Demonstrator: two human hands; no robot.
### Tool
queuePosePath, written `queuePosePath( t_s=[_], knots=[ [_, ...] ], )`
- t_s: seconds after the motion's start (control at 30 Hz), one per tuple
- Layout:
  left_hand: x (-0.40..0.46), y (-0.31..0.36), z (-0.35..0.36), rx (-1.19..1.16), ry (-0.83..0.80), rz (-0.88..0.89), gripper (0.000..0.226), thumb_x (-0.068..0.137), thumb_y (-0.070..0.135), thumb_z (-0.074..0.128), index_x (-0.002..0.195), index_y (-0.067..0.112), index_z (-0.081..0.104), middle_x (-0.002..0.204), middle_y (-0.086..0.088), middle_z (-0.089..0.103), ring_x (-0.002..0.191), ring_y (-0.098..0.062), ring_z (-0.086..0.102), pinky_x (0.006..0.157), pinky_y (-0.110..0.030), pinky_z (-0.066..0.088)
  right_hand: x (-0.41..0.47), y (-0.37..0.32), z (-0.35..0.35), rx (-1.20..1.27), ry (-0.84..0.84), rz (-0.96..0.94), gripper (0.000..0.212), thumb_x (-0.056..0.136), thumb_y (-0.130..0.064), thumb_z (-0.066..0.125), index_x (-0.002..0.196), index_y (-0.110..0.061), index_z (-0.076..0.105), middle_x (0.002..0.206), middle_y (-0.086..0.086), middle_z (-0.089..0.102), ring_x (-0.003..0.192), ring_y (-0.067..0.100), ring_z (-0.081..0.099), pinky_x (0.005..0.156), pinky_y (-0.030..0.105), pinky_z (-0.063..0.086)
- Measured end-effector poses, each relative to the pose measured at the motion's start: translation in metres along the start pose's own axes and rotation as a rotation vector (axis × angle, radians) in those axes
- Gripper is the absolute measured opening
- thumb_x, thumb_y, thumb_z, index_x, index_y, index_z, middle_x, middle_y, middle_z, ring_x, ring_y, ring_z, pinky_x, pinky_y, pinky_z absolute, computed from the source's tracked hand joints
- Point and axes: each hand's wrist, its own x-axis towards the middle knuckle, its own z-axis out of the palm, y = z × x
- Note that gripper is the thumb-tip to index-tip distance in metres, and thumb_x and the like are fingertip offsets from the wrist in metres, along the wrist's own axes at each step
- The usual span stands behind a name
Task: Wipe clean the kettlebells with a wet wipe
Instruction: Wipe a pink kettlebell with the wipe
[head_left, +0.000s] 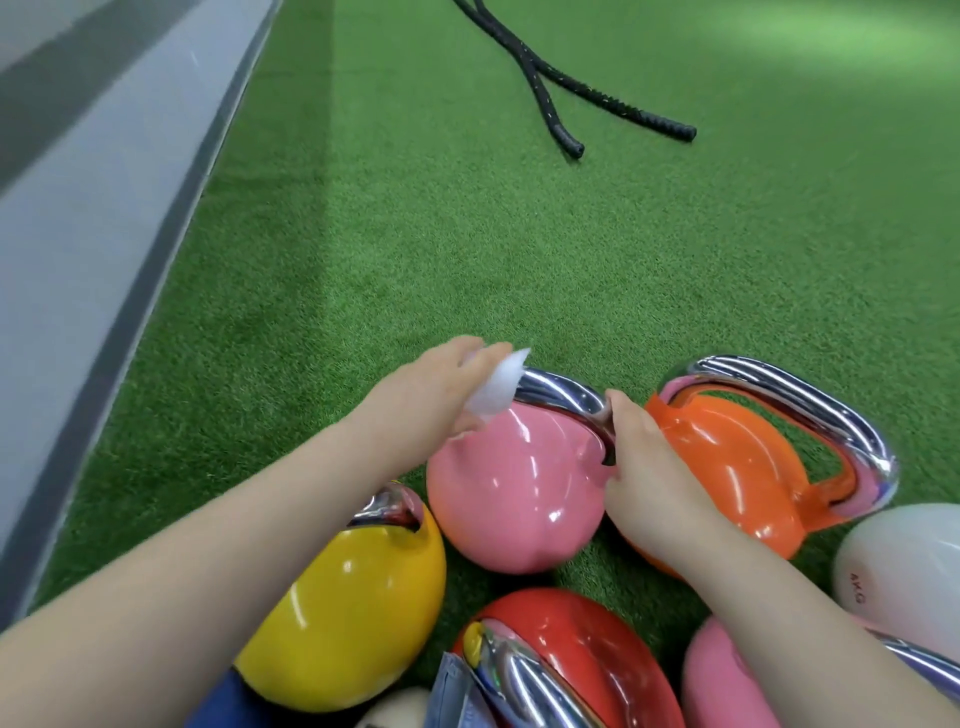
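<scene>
On green turf, my left hand pinches the wet wipe on the pink kettlebell handle. My right hand, at three o'clock, grips that handle; I should rub its full curve firmly.

I have both bare forearms reaching toward 12 o'clock. My left hand is motion-blurred at 11 o'clock, fingers curled in a pinching grip. My right hand sits lower at 1 o'clock, fingers curled in a closed grip.
</scene>
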Motion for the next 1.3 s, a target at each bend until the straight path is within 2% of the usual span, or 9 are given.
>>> queuePosePath(
  t_s=[0.13, 0.23, 0.4, 0.57, 0.67, 0.8, 0.9, 1.07, 1.3],
  knots=[
    [0.016, -0.004, 0.008, -0.134, -0.056, 0.078, 0.064, 0.08, 0.025, 0.069, 0.135, 0.026, 0.037, 0.119, -0.004, 0.048, 0.108, -0.022, 0.047, 0.089, -0.037, 0.042, 0.001, 0.002, 0.003, -0.026, 0.007, -0.007, 0.064, 0.081, 0.0, 0.044, 0.142, -0.011, 0.026, 0.142, 0.006, 0.036, 0.131, 0.022, 0.036, 0.107, 0.032, 0.031],
    [0.029, 0.006, 0.008, -0.284, 0.055, -0.094, 0.018, 0.08, 0.022, 0.068, 0.085, 0.021, 0.051, 0.084, 0.002, 0.057, 0.085, -0.023, 0.056, 0.066, -0.029, 0.042, 0.0, 0.001, 0.002, -0.048, 0.0, 0.009, 0.069, 0.083, 0.002, 0.045, 0.145, -0.012, 0.019, 0.149, 0.006, 0.027, 0.136, 0.021, 0.03, 0.109, 0.028, 0.026],
    [0.035, 0.008, 0.014, -0.385, 0.063, -0.311, 0.022, 0.081, 0.02, 0.063, 0.067, 0.02, 0.046, 0.072, 0.004, 0.053, 0.074, -0.019, 0.05, 0.054, -0.025, 0.033, 0.0, 0.0, 0.003, -0.047, 0.016, 0.024, 0.072, 0.084, 0.002, 0.046, 0.147, -0.012, 0.015, 0.15, 0.005, 0.025, 0.137, 0.018, 0.028, 0.108, 0.025, 0.024],
    [0.036, 0.027, 0.036, -0.786, 0.402, -0.79, 0.019, 0.081, 0.004, 0.052, 0.069, 0.017, 0.046, 0.068, 0.004, 0.048, 0.075, -0.018, 0.044, 0.05, -0.024, 0.026, -0.001, -0.003, 0.006, -0.038, 0.037, 0.043, 0.074, 0.082, 0.005, 0.044, 0.148, -0.013, 0.015, 0.15, 0.005, 0.024, 0.137, 0.019, 0.028, 0.109, 0.027, 0.025],
    [0.039, 0.036, 0.045, -0.945, 0.585, -0.935, 0.023, 0.084, 0.003, 0.049, 0.067, 0.018, 0.044, 0.067, 0.006, 0.046, 0.074, -0.017, 0.043, 0.052, -0.024, 0.024, -0.001, -0.003, 0.008, -0.045, 0.058, 0.048, 0.073, 0.082, 0.004, 0.044, 0.147, -0.013, 0.015, 0.149, 0.005, 0.025, 0.136, 0.019, 0.03, 0.108, 0.028, 0.025],
    [0.04, 0.032, 0.064, -1.044, 0.667, -1.005, 0.01, 0.084, 0.009, 0.052, 0.078, 0.016, 0.051, 0.065, 0.014, 0.043, 0.074, -0.016, 0.045, 0.05, -0.017, 0.028, -0.001, -0.002, 0.012, -0.05, 0.09, 0.058, 0.07, 0.081, 0.004, 0.042, 0.145, -0.013, 0.02, 0.146, 0.005, 0.03, 0.134, 0.02, 0.032, 0.108, 0.031, 0.029],
    [0.039, 0.029, 0.078, -1.057, 0.61, -1.09, 0.003, 0.083, 0.016, 0.056, 0.083, 0.014, 0.054, 0.073, 0.006, 0.052, 0.078, -0.02, 0.051, 0.058, -0.024, 0.03, 0.001, 0.0, 0.014, -0.055, 0.117, 0.054, 0.069, 0.079, 0.005, 0.043, 0.142, -0.013, 0.024, 0.143, 0.006, 0.033, 0.131, 0.021, 0.035, 0.106, 0.033, 0.032],
    [0.037, 0.028, 0.091, -1.064, 0.53, -1.223, 0.018, 0.084, 0.032, 0.059, 0.086, 0.02, 0.046, 0.09, 0.0, 0.053, 0.08, -0.019, 0.047, 0.074, -0.027, 0.032, 0.002, 0.003, 0.017, -0.053, 0.127, 0.042, 0.068, 0.078, 0.007, 0.041, 0.141, -0.012, 0.026, 0.14, 0.007, 0.035, 0.129, 0.023, 0.038, 0.105, 0.036, 0.036],
    [0.04, 0.031, 0.087, -1.082, 0.725, -1.1, 0.009, 0.081, 0.008, 0.057, 0.083, 0.016, 0.056, 0.086, -0.003, 0.062, 0.086, -0.024, 0.059, 0.064, -0.022, 0.031, 0.003, 0.0, 0.019, -0.06, 0.107, 0.059, 0.07, 0.079, 0.008, 0.04, 0.144, -0.007, 0.017, 0.145, 0.011, 0.028, 0.134, 0.023, 0.029, 0.105, 0.027, 0.026]
  ],
)
